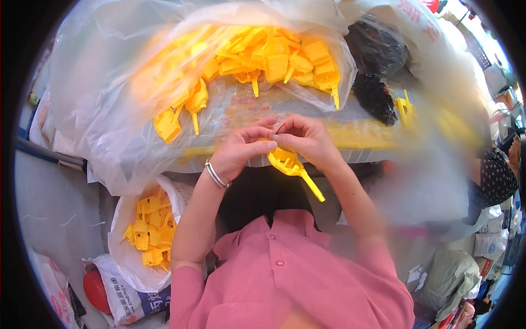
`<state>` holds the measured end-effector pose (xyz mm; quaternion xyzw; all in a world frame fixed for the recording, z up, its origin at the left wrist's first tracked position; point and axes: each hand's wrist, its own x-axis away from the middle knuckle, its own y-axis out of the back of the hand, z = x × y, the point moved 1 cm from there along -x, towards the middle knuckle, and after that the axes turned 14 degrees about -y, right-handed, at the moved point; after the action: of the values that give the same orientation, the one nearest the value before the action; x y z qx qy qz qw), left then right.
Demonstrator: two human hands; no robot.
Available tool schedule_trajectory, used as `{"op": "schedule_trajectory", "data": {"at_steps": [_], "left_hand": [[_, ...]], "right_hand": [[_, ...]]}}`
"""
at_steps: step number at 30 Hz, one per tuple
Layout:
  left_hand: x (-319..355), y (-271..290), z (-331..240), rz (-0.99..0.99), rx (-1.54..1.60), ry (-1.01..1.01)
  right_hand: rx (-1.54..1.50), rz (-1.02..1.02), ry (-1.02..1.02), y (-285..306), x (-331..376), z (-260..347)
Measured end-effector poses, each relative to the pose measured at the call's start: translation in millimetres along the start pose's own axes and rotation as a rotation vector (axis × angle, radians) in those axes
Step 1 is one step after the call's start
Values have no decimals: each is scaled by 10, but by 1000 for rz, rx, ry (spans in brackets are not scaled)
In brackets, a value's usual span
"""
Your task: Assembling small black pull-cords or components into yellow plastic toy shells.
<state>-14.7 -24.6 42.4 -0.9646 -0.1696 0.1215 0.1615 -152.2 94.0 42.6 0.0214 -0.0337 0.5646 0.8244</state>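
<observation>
A yellow plastic casing (286,160) with a long thin stem hangs below my fingertips, its hollow inner side with small ribs facing up. My left hand (241,145) comes from the left, thumb and fingers closed at the casing's top end. On the other side my right hand (309,140) pinches thumb to forefinger just above that end. A thin dark reddish strand (279,129) shows by the right fingertips; it is too small to name. Beyond the hands, a heap of similar yellow casings (275,60) lies on the worktable (241,109).
Clear plastic sheeting (104,109) drapes around the heap. A black bristly object (375,98) and a yellow piece (405,109) lie at the right. A white sack (123,219) with more yellow pieces stands at lower left. Another person's dotted sleeve (497,178) shows at far right.
</observation>
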Motion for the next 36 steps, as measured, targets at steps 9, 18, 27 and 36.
{"op": "schedule_trajectory", "data": {"at_steps": [9, 18, 27, 36], "left_hand": [[-5, 67, 28, -8, 8, 32], [-45, -59, -19, -120, -169, -53], [-67, -58, -22, -17, -664, -246], [-117, -57, -7, -39, 195, -26]], "right_hand": [[-288, 96, -178, -81, 115, 94], [-63, -20, -28, -70, 149, 5], [496, -273, 196, -146, 222, 311], [281, -180, 155, 32, 51, 133]]}}
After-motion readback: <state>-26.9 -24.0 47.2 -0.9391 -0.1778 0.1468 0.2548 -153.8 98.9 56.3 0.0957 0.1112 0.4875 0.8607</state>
